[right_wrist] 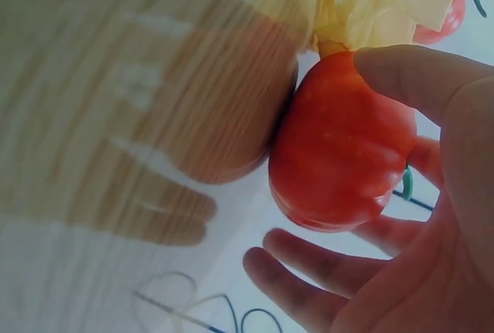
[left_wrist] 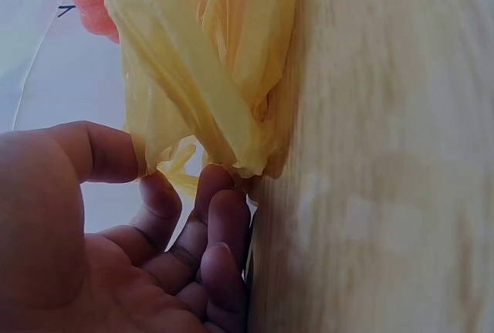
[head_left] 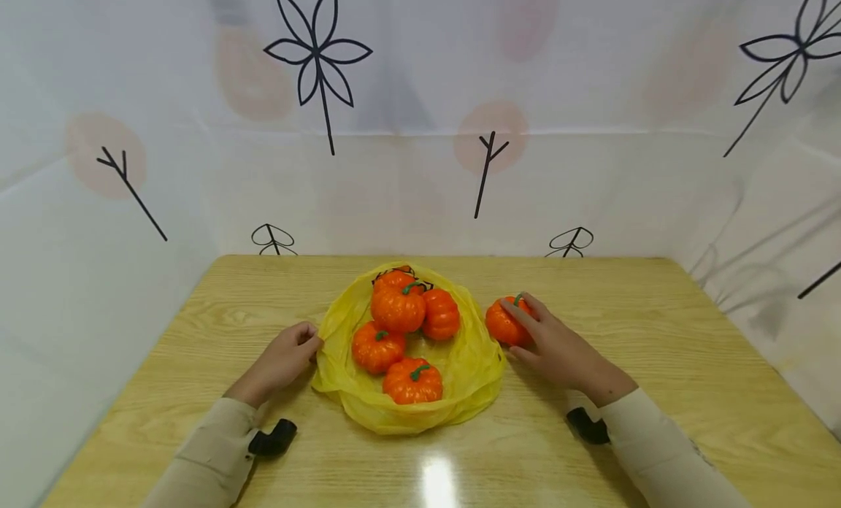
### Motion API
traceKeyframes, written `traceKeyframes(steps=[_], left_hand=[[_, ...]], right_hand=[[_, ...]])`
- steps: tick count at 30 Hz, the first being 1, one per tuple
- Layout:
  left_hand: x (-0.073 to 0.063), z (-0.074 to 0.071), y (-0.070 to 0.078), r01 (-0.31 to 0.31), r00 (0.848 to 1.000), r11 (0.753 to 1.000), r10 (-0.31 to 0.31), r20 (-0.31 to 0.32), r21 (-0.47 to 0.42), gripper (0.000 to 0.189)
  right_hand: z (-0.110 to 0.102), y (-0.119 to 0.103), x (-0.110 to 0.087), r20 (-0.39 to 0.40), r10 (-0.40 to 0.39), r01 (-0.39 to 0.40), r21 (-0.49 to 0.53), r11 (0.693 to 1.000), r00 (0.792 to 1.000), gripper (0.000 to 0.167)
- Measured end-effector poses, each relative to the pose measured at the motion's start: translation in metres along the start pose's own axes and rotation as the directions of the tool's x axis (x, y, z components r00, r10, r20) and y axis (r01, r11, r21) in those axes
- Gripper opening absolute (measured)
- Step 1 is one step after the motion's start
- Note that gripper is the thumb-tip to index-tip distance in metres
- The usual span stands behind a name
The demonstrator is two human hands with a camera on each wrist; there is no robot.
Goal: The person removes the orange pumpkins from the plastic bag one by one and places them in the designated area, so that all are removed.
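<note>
The left forearm enters at lower left of the head view; the left hand [head_left: 281,358] is at the left side of the bag [head_left: 409,419], thumb and forefinger pinched on its edge, remaining fingers curled loosely. The right forearm enters at lower right; the right hand [head_left: 557,347] is partly closed around a single pumpkin [head_left: 501,324] right of centre, thumb on its near side, fingers spread on the far side. Whether this pumpkin rests on the counter [head_left: 368,468] or is just above it cannot be told. The bag is thin, crinkled, translucent yellow film, opened into a rough round. Five more pumpkins [head_left: 378,347] lie inside, glossy orange, ribbed and squat, green stems showing on some. The counter is pale and wood-grained.
</note>
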State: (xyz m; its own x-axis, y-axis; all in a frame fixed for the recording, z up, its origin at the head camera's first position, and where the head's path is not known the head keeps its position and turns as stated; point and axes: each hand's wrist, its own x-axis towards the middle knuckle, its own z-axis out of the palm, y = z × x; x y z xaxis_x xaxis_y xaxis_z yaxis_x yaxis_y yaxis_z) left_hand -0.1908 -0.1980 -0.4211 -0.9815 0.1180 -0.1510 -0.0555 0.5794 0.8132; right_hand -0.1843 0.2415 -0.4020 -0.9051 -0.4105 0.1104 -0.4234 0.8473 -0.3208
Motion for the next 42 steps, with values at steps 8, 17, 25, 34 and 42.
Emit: traceKeyframes(steps=[8, 17, 25, 34, 42], left_hand=[[-0.001, 0.001, -0.002, 0.005, 1.0, 1.0, -0.005, -0.005, 0.013, 0.016], [-0.004, -0.004, -0.005, 0.007, 1.0, 0.999, -0.006, -0.016, 0.032, 0.018], [-0.005, -0.003, -0.007, 0.009, 1.0, 1.0, -0.008, -0.014, 0.029, 0.017], [-0.004, 0.001, -0.008, 0.005, 1.0, 1.0, -0.005, -0.005, 0.013, 0.018], [0.0, 0.002, -0.003, -0.007, 1.0, 0.999, 0.008, -0.014, 0.033, 0.018]], right_hand=[[-0.003, -0.011, 0.0, -0.169, -0.048, 0.046, -0.015, 0.999, 0.984, 0.064], [-0.002, -0.061, 0.0, -0.395, -0.184, 0.215, 0.034, 0.976, 0.9, 0.049], [0.007, -0.088, -0.008, -0.368, -0.309, 0.33, -0.005, 0.944, 0.877, 0.051], [0.014, -0.101, -0.017, -0.296, -0.394, 0.403, -0.035, 0.915, 0.87, 0.053], [0.016, -0.102, -0.015, -0.234, -0.442, 0.436, -0.08, 0.896, 0.866, 0.06]])
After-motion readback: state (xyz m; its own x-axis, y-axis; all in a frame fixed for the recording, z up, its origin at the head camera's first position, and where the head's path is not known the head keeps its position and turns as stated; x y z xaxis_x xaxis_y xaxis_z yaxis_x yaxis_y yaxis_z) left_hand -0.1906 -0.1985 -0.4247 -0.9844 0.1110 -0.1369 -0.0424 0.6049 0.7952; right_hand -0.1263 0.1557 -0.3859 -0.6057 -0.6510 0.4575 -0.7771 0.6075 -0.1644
